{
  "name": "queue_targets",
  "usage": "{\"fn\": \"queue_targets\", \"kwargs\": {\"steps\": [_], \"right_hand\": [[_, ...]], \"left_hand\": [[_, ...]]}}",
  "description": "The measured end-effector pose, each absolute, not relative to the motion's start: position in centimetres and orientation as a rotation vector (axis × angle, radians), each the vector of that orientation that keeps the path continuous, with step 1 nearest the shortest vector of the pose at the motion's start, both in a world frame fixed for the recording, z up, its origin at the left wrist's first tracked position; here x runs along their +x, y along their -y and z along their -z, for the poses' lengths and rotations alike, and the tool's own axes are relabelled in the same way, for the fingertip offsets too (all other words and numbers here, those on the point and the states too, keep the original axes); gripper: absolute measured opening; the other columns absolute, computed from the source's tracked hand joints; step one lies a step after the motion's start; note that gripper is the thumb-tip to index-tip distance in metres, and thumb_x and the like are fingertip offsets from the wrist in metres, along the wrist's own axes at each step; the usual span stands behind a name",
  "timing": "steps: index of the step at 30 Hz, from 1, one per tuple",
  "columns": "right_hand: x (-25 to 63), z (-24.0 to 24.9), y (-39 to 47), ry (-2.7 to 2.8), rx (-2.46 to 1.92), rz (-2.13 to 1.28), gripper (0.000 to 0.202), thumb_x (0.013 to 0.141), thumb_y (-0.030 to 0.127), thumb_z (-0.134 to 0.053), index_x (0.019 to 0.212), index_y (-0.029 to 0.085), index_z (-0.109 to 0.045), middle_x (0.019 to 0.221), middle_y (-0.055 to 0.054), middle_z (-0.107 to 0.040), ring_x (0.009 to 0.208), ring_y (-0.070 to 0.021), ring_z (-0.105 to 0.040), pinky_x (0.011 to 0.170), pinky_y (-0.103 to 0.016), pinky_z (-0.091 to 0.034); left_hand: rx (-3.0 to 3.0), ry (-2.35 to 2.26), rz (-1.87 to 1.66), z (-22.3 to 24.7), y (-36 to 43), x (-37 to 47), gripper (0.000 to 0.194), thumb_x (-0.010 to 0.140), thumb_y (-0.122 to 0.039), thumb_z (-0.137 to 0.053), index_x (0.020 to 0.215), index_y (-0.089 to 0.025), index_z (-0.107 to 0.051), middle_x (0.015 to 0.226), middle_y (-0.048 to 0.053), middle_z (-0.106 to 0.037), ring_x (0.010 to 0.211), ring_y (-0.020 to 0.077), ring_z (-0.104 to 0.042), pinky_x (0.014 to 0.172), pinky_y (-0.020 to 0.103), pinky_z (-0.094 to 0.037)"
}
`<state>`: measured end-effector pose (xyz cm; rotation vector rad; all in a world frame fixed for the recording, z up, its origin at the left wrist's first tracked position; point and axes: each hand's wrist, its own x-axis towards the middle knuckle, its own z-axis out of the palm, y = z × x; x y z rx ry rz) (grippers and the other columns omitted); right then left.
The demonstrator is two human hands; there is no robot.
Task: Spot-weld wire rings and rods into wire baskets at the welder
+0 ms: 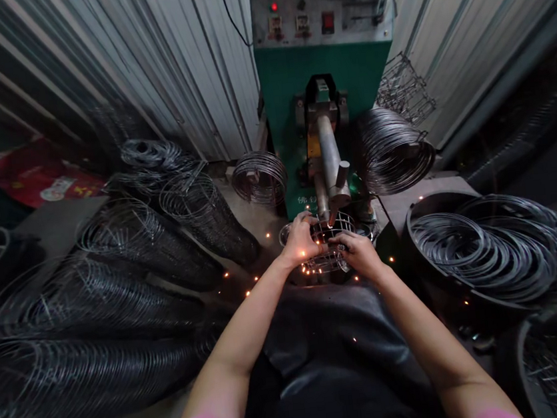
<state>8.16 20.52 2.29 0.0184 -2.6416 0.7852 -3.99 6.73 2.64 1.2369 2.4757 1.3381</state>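
Orange sparks (306, 269) scatter around a round silver wire-grid frame (343, 220) under a green metal machine's (279, 88) copper-toned electrode (331, 215).
From here, the left hand (301, 241) grips the frame's left side, the right hand (358, 251) its near right edge; grey wire-ring bundles (393, 149) flank the machine, and farther right a dark round tub (469, 296) holds stacked rings (464, 245).

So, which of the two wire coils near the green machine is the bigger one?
The coil to the right of the metal arm: it looks wider and more thickly wound than the smaller coil to the left.
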Motion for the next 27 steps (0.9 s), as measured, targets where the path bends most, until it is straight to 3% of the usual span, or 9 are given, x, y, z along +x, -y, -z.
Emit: {"fn": "queue_targets", "kwargs": {"steps": [7, 12, 23, 27], "right_hand": [[8.1, -1.8, -21.1, 2.534, -0.014, -0.795, 0.035, 0.075, 0.006, -0.052, 0.105, 0.022, -0.063, 0.105, -0.006, -0.063, 0.095, -0.0198, -0.061, 0.082, -0.031, -0.050], [8.7, -1.2, -21.8, 2.410, -0.162, -0.861, 0.012, 0.082, 0.022, -0.052, 0.085, 0.021, -0.064, 0.086, -0.006, -0.064, 0.080, -0.0201, -0.061, 0.073, -0.031, -0.049], [6.1, -1.7, -23.0, 2.410, -0.197, -0.900, 0.013, 0.080, 0.024, -0.051, 0.081, 0.020, -0.063, 0.084, -0.007, -0.064, 0.080, -0.0205, -0.060, 0.072, -0.031, -0.047], [6.0, -1.7, -22.9, 2.380, -0.240, -0.952, 0.015, 0.079, 0.032, -0.054, 0.077, 0.020, -0.063, 0.081, -0.006, -0.064, 0.077, -0.0203, -0.060, 0.071, -0.031, -0.046]], "left_hand": [[1.175, -2.478, -1.339, -2.5, -7.4, -4.8, 0.061, 0.043, -0.030, -0.081, 0.097, -0.013, -0.056, 0.115, 0.012, -0.047, 0.113, 0.0281, -0.048, 0.098, 0.041, -0.040], [1.241, -2.453, -1.337, -2.1, -7.5, -5.5, 0.066, 0.042, -0.028, -0.082, 0.101, -0.013, -0.056, 0.123, 0.014, -0.043, 0.119, 0.0294, -0.043, 0.102, 0.044, -0.036], [1.188, -2.472, -1.255, -2.6, -8.9, -7.9, 0.063, 0.044, -0.031, -0.081, 0.098, -0.012, -0.054, 0.109, 0.009, -0.048, 0.106, 0.0251, -0.049, 0.095, 0.037, -0.040], [1.179, -2.512, -1.183, -2.9, -9.1, -7.8, 0.063, 0.045, -0.031, -0.080, 0.098, -0.013, -0.052, 0.108, 0.009, -0.048, 0.105, 0.0250, -0.050, 0.093, 0.038, -0.041]]}}
